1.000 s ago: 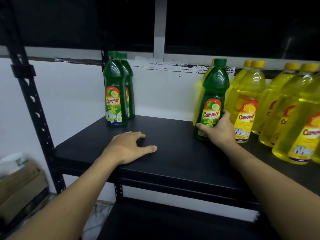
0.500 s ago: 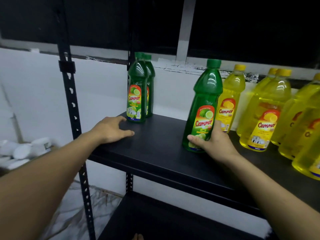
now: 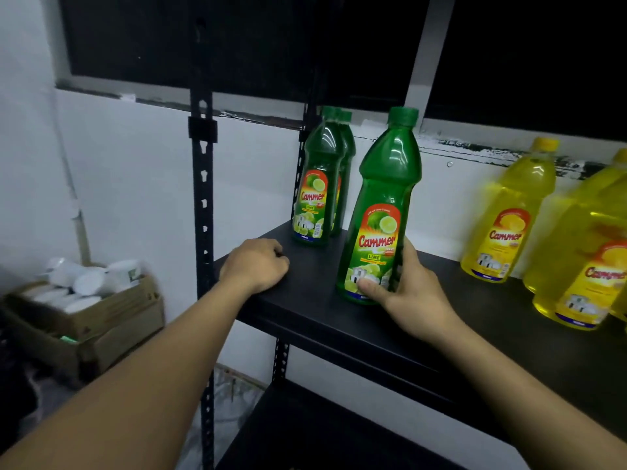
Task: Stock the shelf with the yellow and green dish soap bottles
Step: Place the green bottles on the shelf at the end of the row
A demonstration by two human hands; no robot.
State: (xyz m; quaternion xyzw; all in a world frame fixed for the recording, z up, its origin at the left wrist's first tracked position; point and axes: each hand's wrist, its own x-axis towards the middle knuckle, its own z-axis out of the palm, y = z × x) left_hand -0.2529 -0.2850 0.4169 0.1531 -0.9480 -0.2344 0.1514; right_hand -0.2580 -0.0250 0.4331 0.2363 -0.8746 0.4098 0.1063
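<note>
My right hand (image 3: 412, 293) grips the lower part of a green dish soap bottle (image 3: 385, 198), which stands slightly tilted on the black shelf (image 3: 322, 310). Two more green bottles (image 3: 319, 184) stand one behind the other at the shelf's far left corner. Several yellow bottles (image 3: 505, 218) stand at the right, apart from the held one. My left hand (image 3: 254, 266) rests on the shelf's left front edge with its fingers curled, holding nothing.
A black perforated upright (image 3: 203, 198) rises at the shelf's left front corner. A lower black shelf (image 3: 305, 435) lies below. A cardboard box (image 3: 88, 320) with white items sits on the floor at the left. A white wall stands behind.
My right hand has slid the green bottle leftward, away from the yellow bottles and toward the two green ones. My left hand shifted to the shelf's left edge and curled its fingers.
</note>
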